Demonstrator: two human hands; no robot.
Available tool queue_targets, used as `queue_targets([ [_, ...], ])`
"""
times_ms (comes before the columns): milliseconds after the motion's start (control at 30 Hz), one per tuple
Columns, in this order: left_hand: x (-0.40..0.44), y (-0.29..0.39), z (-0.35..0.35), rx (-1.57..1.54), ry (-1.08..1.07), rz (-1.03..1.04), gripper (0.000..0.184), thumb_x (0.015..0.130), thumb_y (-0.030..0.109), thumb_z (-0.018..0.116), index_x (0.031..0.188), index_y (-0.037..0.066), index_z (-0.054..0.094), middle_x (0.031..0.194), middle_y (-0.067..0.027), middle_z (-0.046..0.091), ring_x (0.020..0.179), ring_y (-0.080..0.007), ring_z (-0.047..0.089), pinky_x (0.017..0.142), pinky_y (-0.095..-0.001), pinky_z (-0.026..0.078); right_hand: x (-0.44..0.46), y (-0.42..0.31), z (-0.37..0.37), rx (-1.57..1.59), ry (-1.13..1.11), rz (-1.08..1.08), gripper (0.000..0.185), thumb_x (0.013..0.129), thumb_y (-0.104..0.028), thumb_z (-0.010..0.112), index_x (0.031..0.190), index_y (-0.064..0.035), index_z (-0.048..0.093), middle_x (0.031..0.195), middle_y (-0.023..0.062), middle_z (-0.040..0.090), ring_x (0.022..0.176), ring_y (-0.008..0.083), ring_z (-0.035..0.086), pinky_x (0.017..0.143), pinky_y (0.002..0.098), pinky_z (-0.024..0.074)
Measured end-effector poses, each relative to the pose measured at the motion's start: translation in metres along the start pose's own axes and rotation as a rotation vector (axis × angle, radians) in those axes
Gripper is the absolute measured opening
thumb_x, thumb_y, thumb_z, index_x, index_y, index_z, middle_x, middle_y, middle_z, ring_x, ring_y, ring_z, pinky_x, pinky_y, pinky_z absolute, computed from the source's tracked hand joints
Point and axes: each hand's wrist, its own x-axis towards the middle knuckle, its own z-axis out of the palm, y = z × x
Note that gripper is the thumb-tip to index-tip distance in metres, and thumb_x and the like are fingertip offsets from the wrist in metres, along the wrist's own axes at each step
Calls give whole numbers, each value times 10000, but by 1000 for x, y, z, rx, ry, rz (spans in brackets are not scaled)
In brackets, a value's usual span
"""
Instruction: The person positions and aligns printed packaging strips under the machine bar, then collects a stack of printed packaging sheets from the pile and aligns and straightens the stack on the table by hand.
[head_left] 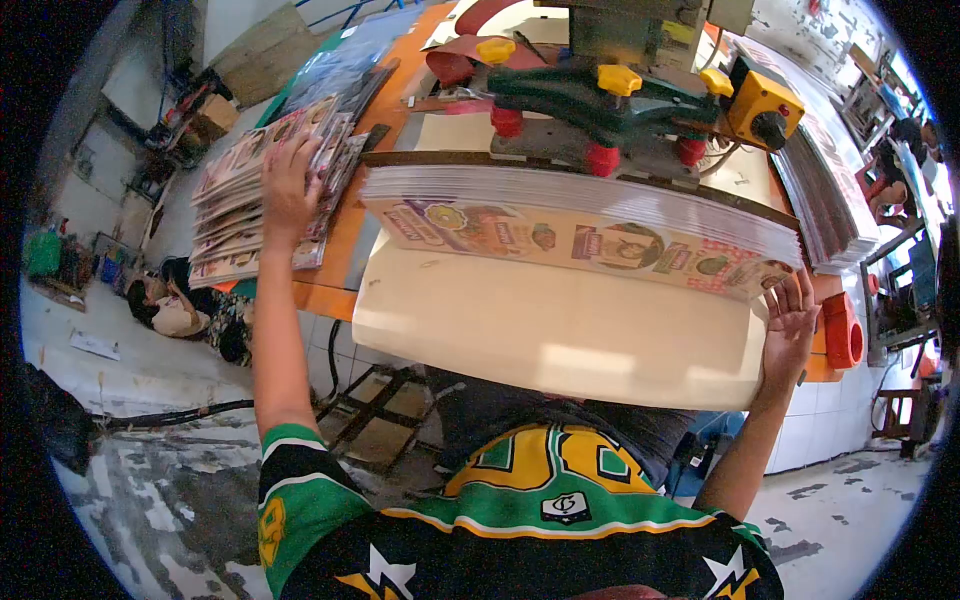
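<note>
the left hand (288,195), fingers a little apart, lies on the loose pile of printed bags (232,222) on the orange surface (335,300). the right hand (792,325) touches the long printed stack (560,240) at its corner; whether it grips, i cannot tell. both look thin, floppy and slippery, best pinched deep at the edges.

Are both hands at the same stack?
No, the left hand is on the smaller pile, the right hand at the end of the long printed stack.
</note>
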Motion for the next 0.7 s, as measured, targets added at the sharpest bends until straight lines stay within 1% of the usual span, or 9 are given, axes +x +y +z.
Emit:
queue_targets([
  [67,7,5,-2,22,-28,-95,622,784,44,648,1375,148,484,1390,-88,505,1289,-300,453,1121,-473,293,0,0,-2,15,-1,11,681,992,-458,488,1470,-4,316,1328,111,556,1205,226,535,1080,400,397],
  [100,8,4,-1,13,-27,-91,622,784,44,648,1375,148,484,1390,-88,505,1289,-300,453,1121,-473,293,-1,2,-5,8,6,8,681,992,-458,488,1470,-4,316,1328,111,556,1205,226,535,1080,400,397],
  [167,15,3,-7,0,-118,-91,644,793,47,648,1398,187,476,1416,-80,491,1288,-299,458,1123,-468,294,0,4,-7,17,80,20,693,965,-448,529,1452,9,343,1358,143,521,1186,236,543,1051,398,420],
  [200,14,7,-12,46,-156,-99,612,801,50,646,1373,220,507,1424,-70,488,1289,-298,465,1126,-463,293,0,4,-5,22,60,-1,677,971,-433,526,1451,8,345,1360,143,520,1182,235,546,1049,399,423],
  [300,10,2,-12,52,-230,-79,560,808,43,641,1330,224,551,1427,-61,486,1281,-302,480,1124,-461,304,1,1,1,43,49,11,645,980,-412,518,1445,6,356,1356,143,528,1188,233,545,1047,396,425],
  [433,5,-1,-9,104,-197,-64,504,813,41,637,1282,220,593,1435,-55,485,1282,-284,492,1120,-463,316,1,1,-2,70,45,26,609,989,-394,510,1434,0,379,1345,141,540,1193,232,546,1038,394,434],
  [533,3,0,-10,94,-181,-77,518,791,16,629,1267,221,609,1450,-42,482,1288,-247,499,1118,-453,325,2,1,-1,80,57,23,581,994,-382,505,1424,-6,400,1331,135,553,1175,224,556,1022,386,447],
  [600,1,0,-9,178,-156,-70,564,760,-8,620,1276,219,608,1446,-24,496,1299,-207,495,1120,-439,328,3,2,-3,83,51,33,574,995,-381,503,1420,-8,407,1329,132,553,1162,220,564,1011,380,457],
  [700,-1,-2,-3,261,-116,-61,615,735,-31,610,1294,226,601,1429,-18,517,1295,-194,501,1095,-418,354,2,1,-4,48,106,61,568,998,-381,498,1419,-10,407,1324,129,557,1155,214,567,1002,372,463],
])
